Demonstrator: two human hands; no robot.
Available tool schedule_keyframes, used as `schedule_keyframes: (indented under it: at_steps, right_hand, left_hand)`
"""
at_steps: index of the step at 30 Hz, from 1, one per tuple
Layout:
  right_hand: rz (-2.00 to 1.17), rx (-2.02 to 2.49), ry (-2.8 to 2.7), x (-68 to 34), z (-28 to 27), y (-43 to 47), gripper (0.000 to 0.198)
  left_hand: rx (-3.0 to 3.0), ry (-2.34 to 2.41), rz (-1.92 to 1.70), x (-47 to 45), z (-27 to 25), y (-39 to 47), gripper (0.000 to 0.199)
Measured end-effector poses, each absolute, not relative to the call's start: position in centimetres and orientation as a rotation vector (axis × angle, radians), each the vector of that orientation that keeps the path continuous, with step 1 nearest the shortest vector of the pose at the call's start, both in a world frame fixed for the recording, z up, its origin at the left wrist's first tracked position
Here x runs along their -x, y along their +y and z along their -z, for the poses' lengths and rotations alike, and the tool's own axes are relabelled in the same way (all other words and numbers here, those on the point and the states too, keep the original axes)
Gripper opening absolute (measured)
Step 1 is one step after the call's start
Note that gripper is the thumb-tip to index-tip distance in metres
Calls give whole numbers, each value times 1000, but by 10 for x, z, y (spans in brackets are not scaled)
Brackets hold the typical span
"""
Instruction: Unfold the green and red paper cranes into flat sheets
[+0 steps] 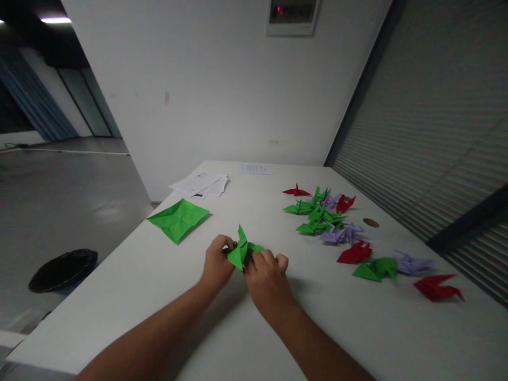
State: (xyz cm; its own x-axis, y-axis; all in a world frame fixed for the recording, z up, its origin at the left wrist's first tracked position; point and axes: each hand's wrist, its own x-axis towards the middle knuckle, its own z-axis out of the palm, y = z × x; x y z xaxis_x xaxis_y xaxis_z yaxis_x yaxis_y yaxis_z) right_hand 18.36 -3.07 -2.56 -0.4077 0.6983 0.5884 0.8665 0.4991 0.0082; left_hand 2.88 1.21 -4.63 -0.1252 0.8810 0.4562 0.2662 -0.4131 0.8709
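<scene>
Between my two hands is a green origami crane [239, 253], held just above the white table [159, 296] with one pointed part sticking up. My left hand [218, 263] pinches its left side with thumb and fingers. On the other side, my right hand [268, 275] has its fingers curled round the crane and covers part of it. A creased green paper sheet [178, 218] lies flat to the left, beyond my left hand.
Several folded cranes lie on the right: green [317, 216], purple [342, 234] and red [437, 287]. Printed papers [200, 184] rest at the far left of the table. A round hole [371, 223] is near the right edge. A black-lined bin [63, 270] stands on the floor, left.
</scene>
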Motion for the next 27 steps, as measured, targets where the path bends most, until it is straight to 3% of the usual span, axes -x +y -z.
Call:
schedule_keyframes:
  at_steps: [6, 13, 17, 27]
  right_hand:
    - [359, 1422, -2180, -187, 31, -24, 13]
    - [230, 1470, -2232, -182, 37, -23, 11]
    - [152, 1490, -2220, -180, 40, -23, 6]
    - [228, 1431, -2205, -205, 39, -11, 25]
  left_hand:
    - [-1530, 1202, -1528, -38, 50, 9, 19]
    - [-1921, 1335, -1557, -38, 55, 10, 13]
    - [-2056, 1329, -1524, -36, 53, 11, 20]
    - [-1769, 1360, -959, -26, 36, 11, 17]
